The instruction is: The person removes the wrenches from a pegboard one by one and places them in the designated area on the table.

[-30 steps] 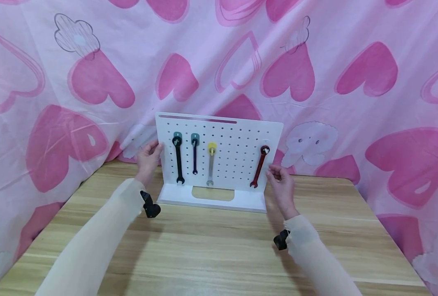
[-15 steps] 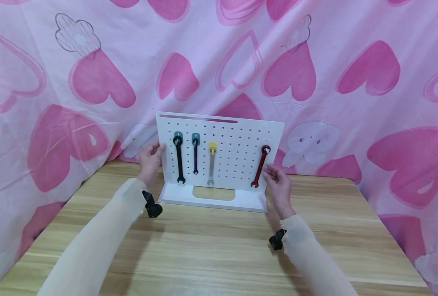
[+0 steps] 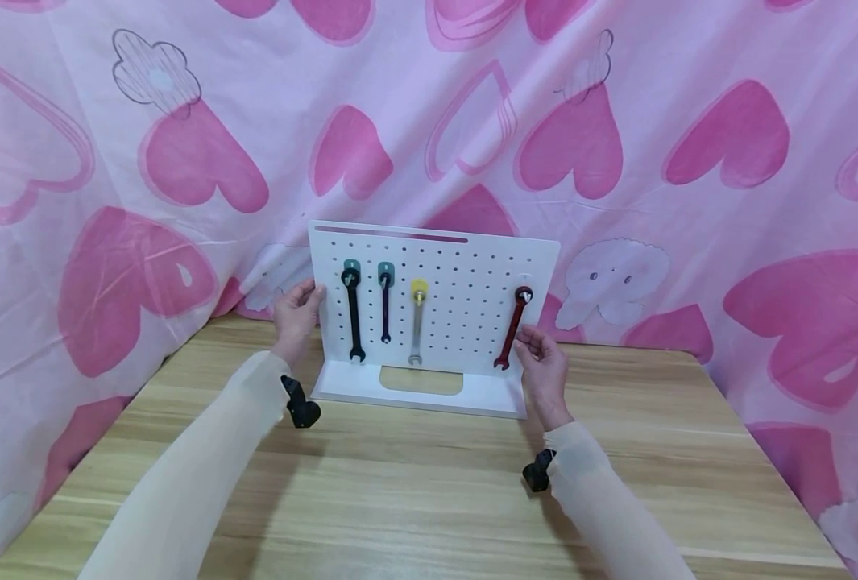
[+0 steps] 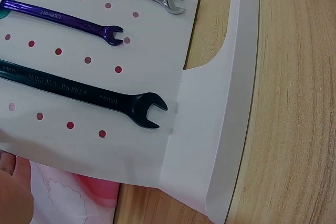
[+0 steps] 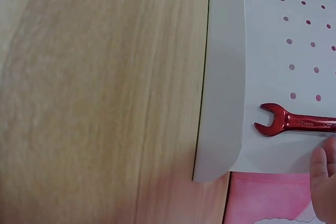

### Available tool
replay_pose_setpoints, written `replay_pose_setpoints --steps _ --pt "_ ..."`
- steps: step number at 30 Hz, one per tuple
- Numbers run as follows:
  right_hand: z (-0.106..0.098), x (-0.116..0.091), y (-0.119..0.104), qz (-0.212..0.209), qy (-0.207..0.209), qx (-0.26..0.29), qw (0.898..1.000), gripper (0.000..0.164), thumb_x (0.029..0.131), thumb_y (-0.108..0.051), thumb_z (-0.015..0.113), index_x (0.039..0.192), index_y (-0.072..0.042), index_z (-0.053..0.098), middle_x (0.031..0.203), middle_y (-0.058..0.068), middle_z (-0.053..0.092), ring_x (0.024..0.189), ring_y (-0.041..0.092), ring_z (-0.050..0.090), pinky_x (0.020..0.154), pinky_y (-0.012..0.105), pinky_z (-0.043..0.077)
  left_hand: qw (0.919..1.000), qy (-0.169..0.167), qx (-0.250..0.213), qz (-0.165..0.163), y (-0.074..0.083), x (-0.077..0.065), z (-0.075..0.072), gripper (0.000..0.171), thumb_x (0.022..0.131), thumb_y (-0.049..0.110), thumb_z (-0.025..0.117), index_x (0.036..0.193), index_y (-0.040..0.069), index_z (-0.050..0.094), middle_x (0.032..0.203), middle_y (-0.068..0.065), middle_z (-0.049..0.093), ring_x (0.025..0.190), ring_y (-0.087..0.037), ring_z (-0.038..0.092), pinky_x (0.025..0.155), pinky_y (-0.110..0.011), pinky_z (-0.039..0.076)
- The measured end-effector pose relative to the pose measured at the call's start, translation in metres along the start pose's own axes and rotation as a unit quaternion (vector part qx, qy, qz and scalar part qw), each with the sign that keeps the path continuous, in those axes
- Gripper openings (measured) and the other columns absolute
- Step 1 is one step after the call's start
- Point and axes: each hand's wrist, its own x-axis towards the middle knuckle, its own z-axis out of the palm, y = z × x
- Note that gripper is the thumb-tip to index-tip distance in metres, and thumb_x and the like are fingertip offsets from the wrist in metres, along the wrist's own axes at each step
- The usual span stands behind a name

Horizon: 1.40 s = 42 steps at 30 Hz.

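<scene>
Here's the white L-shaped pegboard stand [image 3: 465, 310], upright toward the wood-grain table's [image 3: 414, 491] back edge, left hand [image 3: 296, 322] pinching its left side! Black [image 3: 354, 318], purple [image 3: 386, 312] and silver metal wrenches [image 3: 417, 330] hang left to centre. Far right, the red metal wrench [image 3: 513, 329], right hand [image 3: 545, 374] just beside, fingers bent; can't tell whether they grip. Behind, pink heart-print cloth [image 3: 465, 113].
</scene>
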Motion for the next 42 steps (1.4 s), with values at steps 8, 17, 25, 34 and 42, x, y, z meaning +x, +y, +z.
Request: replay_pose_setpoints --steps 8,17,25,34,42 --pt "0.004 0.0 0.001 0.018 0.004 0.034 0.999 0.028 0.088 0.0 0.062 0.116 -0.001 0.06 0.11 0.014 0.062 0.093 0.01 0.056 0.078 0.01 0.05 1.0 0.001 -0.001 0.004 -0.003 0.002 0.001 0.04 0.095 0.033 0.055 0.13 0.015 0.054 0.132 -0.007 0.056 0.117 -0.022 0.054 0.097 -0.034 0.049" --pt "0.007 0.001 0.004 0.028 0.011 0.019 0.999 0.027 0.088 -0.002 0.064 0.114 -0.004 0.062 0.108 0.009 0.062 0.093 0.01 0.056 0.076 0.009 0.049 1.0 0.003 -0.003 0.006 -0.003 0.001 0.0 0.041 0.095 0.034 0.055 0.13 0.014 0.055 0.13 -0.008 0.057 0.115 -0.021 0.054 0.094 -0.034 0.049" --pt "0.007 0.001 0.005 0.04 0.009 0.013 0.999 0.027 0.088 -0.004 0.064 0.114 -0.005 0.061 0.109 0.008 0.062 0.093 0.011 0.055 0.076 0.008 0.049 1.0 0.006 -0.002 -0.003 -0.002 0.001 0.001 0.04 0.095 0.034 0.056 0.129 0.014 0.055 0.13 -0.007 0.057 0.116 -0.021 0.053 0.097 -0.034 0.048" --pt "0.009 0.002 0.008 0.044 0.011 -0.012 0.999 0.025 0.088 -0.006 0.065 0.112 -0.006 0.061 0.108 0.009 0.063 0.092 0.013 0.055 0.074 0.007 0.048 0.9999 0.006 0.005 -0.009 -0.002 0.0 0.001 0.041 0.095 0.037 0.054 0.13 0.016 0.055 0.131 -0.006 0.057 0.118 -0.02 0.053 0.1 -0.033 0.047" --pt "0.013 0.002 0.009 0.037 0.014 -0.002 0.999 0.024 0.088 -0.006 0.065 0.111 -0.003 0.06 0.105 0.011 0.061 0.09 0.012 0.054 0.073 0.008 0.048 0.9999 0.006 0.004 -0.015 -0.002 -0.001 0.001 0.041 0.094 0.038 0.054 0.13 0.017 0.055 0.131 -0.005 0.056 0.118 -0.02 0.052 0.1 -0.034 0.046"
